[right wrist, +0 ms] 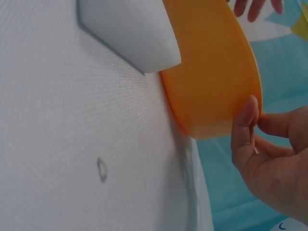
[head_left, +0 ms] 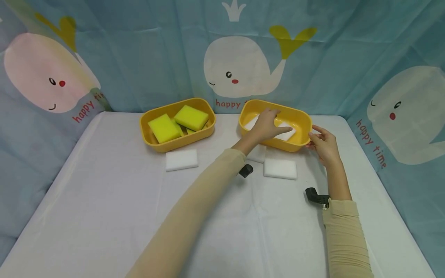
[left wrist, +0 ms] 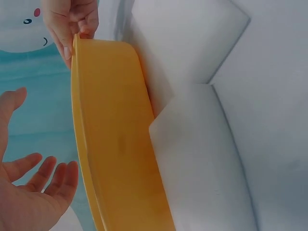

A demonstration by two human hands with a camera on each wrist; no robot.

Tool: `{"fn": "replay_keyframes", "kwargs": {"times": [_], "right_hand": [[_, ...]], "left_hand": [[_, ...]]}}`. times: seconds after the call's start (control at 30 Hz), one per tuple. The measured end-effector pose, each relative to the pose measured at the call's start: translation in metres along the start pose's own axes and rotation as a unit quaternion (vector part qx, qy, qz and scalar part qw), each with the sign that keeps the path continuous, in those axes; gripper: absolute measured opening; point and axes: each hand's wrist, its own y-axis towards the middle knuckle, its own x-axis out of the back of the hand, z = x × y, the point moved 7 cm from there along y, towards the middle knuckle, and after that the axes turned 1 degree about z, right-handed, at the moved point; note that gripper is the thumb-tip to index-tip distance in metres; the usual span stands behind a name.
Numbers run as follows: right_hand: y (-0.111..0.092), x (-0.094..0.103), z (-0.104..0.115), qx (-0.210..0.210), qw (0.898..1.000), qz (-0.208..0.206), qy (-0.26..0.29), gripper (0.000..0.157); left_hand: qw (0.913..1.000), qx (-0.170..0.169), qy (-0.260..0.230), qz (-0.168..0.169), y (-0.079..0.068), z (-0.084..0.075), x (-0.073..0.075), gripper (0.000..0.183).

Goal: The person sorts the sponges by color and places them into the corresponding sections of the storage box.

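Observation:
On the right stands a yellow plastic bin [head_left: 304, 119] with white sponges [head_left: 286, 130] lying inside. My left hand [head_left: 267, 124] is over this bin, fingers spread and holding nothing; the left wrist view shows the same hand [left wrist: 36, 192] beside the bin's rim. With thumb and fingers, my right hand [head_left: 326, 146] pinches the rim at the bin's right end, as the right wrist view also shows [right wrist: 269, 154]. In front of the bin lie two white sponges, one flat in the open [head_left: 280, 169] and one [head_left: 257, 154] partly covered by my left arm.
A second yellow bin [head_left: 174, 146] at the back left holds several yellow-green sponges [head_left: 191, 117]. Another white sponge [head_left: 181, 160] lies in front of it. A white cloth covers the table [head_left: 104, 200]; a blue whale-print curtain [head_left: 156, 58] hangs behind and at the sides.

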Motion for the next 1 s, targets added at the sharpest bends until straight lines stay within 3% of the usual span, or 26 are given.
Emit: {"fn": "replay_keyframes", "kwargs": {"times": [0.3,0.6,1.0], "right_hand": [[0.000,0.001,-0.001,0.001,1.000,-0.002,-0.011,0.061],[0.001,0.001,-0.001,0.004,1.000,0.004,0.013,0.062],[0.003,0.001,-0.002,0.003,1.000,-0.001,-0.001,0.062]], "left_hand": [[0.9987,-0.038,-0.025,-0.021,-0.015,0.000,-0.001,0.072],[0.9961,-0.066,-0.053,-0.025,-0.034,0.004,-0.007,0.066],[0.9894,-0.121,-0.072,-0.037,-0.058,0.002,-0.022,0.060]]}}
